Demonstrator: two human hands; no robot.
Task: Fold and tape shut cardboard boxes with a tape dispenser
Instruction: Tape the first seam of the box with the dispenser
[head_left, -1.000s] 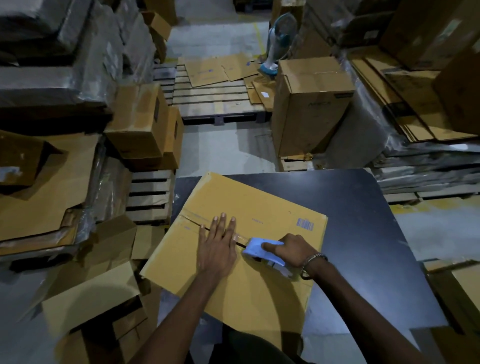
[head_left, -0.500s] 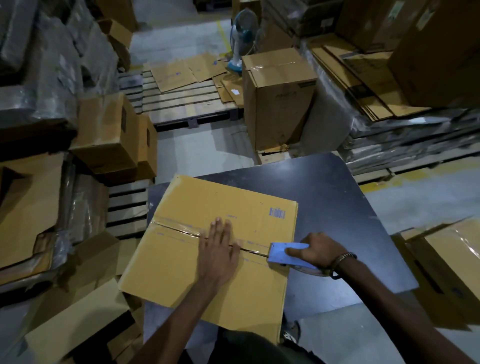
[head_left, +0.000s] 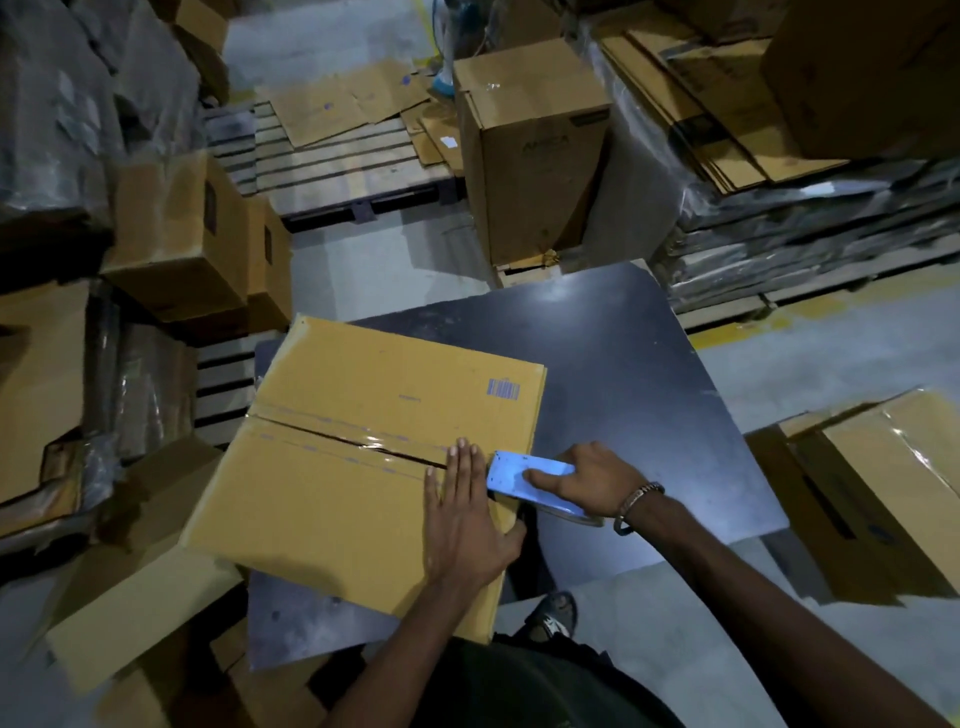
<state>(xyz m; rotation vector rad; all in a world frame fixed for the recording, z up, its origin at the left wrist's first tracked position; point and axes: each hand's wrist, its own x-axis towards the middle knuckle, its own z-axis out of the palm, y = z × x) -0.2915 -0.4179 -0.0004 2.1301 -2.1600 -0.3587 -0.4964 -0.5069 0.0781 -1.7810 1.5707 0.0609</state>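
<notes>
Box (head_left: 374, 467) lies flaps-up on the dark desk (head_left: 649, 395), overhanging its left edge, w/ near corner close to the person's body. Clear tape (head_left: 332, 434) runs along the centre seam from the left edge; seam gap shows dark under it.

Blue tape dispenser (head_left: 524, 475) sits at the box's right edge, at the seam's end. Right hand (head_left: 597, 480): grip wrapped round the dispenser, index finger laid along its top. Left hand (head_left: 462, 514): fingers straight & together, pressed flat on the flap just beside the dispenser, thumb hooked over the box's right edge.

Step, I'd judge: end of the seam pass. Next prob needs the strip carried over the right edge, down the side wall, then a tilt to cut on the blade, w/ left hand holding the flaps level.

Room: bare desk right of the box gives clearance. Taped box (head_left: 883, 488) low at right, well apart. Left side crowded w/ flattened cardboard (head_left: 130, 597) & stacked boxes (head_left: 182, 234); shoe (head_left: 553, 616) under desk's near edge.
</notes>
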